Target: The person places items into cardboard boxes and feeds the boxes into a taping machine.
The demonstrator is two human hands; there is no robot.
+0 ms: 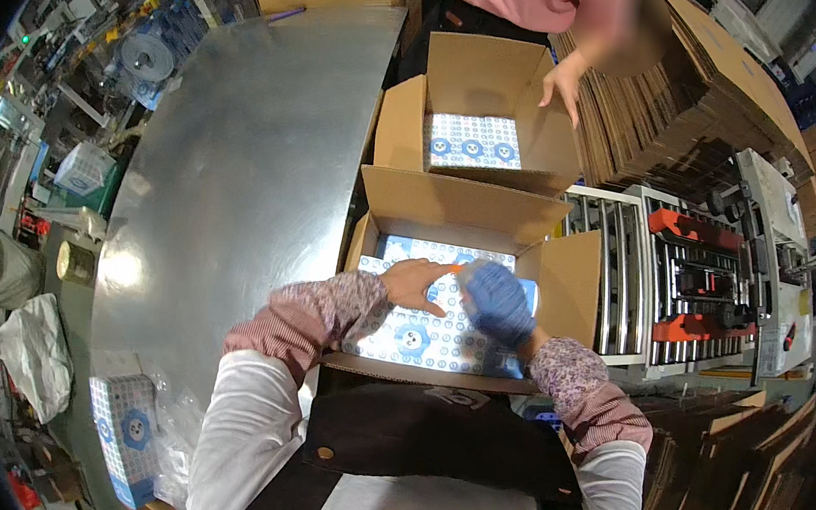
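Spread, with thumb and forefinger apart, the bare left hand [412, 286] lies over the white-and-blue boxes [411, 340] inside the carton [567, 288]. The gloved right hand [496, 305] is curled just beside; whether it grips the small orange thing [456, 270] between the 2 hands, I cannot tell. I think the left should press lightly, its fingertips clear of the right.

near carton [364, 242] open above; far flap [459, 203] bars way
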